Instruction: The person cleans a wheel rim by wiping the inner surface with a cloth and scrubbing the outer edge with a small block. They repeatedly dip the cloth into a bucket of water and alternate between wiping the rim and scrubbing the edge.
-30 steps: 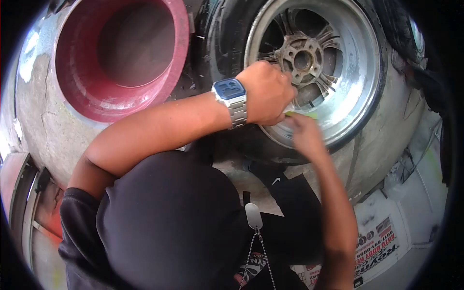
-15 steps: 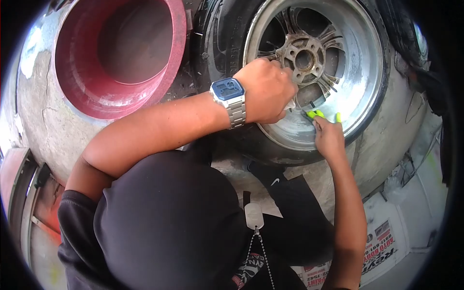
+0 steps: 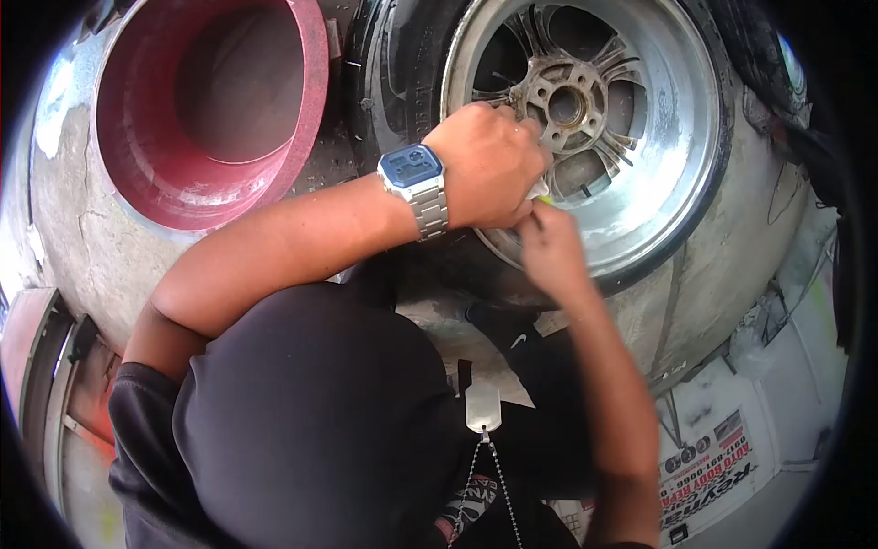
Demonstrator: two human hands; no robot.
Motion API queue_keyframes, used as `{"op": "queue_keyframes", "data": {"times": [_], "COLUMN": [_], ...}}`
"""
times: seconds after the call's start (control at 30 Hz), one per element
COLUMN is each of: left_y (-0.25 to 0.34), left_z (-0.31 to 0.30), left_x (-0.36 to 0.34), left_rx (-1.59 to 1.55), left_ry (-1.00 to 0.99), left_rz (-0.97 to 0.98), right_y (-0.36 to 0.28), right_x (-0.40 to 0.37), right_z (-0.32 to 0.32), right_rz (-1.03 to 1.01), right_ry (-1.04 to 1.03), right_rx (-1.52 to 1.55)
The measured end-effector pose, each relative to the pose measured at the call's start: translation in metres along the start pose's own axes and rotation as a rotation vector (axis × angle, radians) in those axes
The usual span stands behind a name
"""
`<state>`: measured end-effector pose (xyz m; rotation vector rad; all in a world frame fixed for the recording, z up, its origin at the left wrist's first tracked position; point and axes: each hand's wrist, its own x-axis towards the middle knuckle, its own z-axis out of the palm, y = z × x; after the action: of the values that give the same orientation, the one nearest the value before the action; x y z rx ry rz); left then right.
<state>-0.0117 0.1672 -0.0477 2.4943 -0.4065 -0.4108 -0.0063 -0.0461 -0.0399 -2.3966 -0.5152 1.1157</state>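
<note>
My left hand (image 3: 489, 165), with a watch on its wrist, is closed over the near-left side of the silver wheel rim (image 3: 677, 146). A small whitish thing (image 3: 538, 191) pokes out beneath its fingers; I cannot make out what it is. Right beside it, my right hand (image 3: 551, 240) is closed and slightly blurred over the rim's lower edge. A bit of bright yellow-green (image 3: 546, 199) shows at its fingertips. The hub (image 3: 565, 108) and spokes lie just beyond both hands. A black tire (image 3: 395, 110) surrounds the rim.
A red round container (image 3: 311, 101) stands left of the tire. Dark cloth covers my body, and a metal tag (image 3: 483, 408) hangs on a bead chain. A printed sign (image 3: 713, 476) lies at lower right, and metal parts (image 3: 55, 366) are at lower left.
My right hand has moved left across the rim to my left hand, with the yellow-green thing at its fingers. The wheel and container appear slightly further left in view.
</note>
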Motion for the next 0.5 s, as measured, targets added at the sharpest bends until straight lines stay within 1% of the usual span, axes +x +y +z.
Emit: {"op": "queue_keyframes", "data": {"times": [0.03,0.07,0.1,0.17,0.23,0.27,0.3,0.37,0.4,0.43,0.47,0.5], "left_y": [0.001,-0.001,-0.002,-0.002,0.0,-0.002,-0.002,-0.003,-0.004,-0.003,-0.003,0.002], "left_z": [0.001,0.0,0.001,0.001,-0.001,0.0,0.002,0.002,0.0,-0.001,-0.001,-0.001], "left_x": [-0.001,-0.001,-0.003,-0.003,0.002,0.002,-0.001,-0.002,0.0,0.0,-0.004,-0.007], "left_rx": [-0.008,-0.01,-0.016,-0.041,-0.043,-0.056,-0.06,-0.067,-0.061,-0.058,-0.056,-0.064], "left_ry": [0.013,0.032,0.049,0.016,-0.021,0.002,0.02,0.066,0.072,0.073,0.068,0.04], "left_rz": [0.016,0.022,0.027,-0.001,-0.013,-0.007,0.0,0.027,0.036,0.037,0.037,0.031], "right_y": [0.021,0.043,0.066,0.056,0.028,-0.005,0.003,0.045,0.066,0.068,0.068,0.054], "right_x": [-0.004,-0.012,-0.013,-0.008,-0.007,-0.002,-0.005,-0.016,-0.019,-0.011,-0.004,-0.005], "right_z": [-0.019,-0.053,-0.076,-0.075,-0.014,-0.006,-0.013,-0.051,-0.074,-0.09,-0.082,-0.067], "right_rz": [-0.088,0.077,0.11,0.016,-0.093,0.023,-0.003,-0.048,0.03,-0.087,0.002,0.116], "right_ry": [-0.017,-0.174,-0.116,-0.154,0.011,-0.032,-0.069,-0.129,-0.052,-0.065,-0.114,-0.159], "right_rx": [0.008,-0.32,-0.284,-0.506,-0.108,-0.174,-0.221,-0.322,-0.284,-0.627,-0.599,-0.569]}}
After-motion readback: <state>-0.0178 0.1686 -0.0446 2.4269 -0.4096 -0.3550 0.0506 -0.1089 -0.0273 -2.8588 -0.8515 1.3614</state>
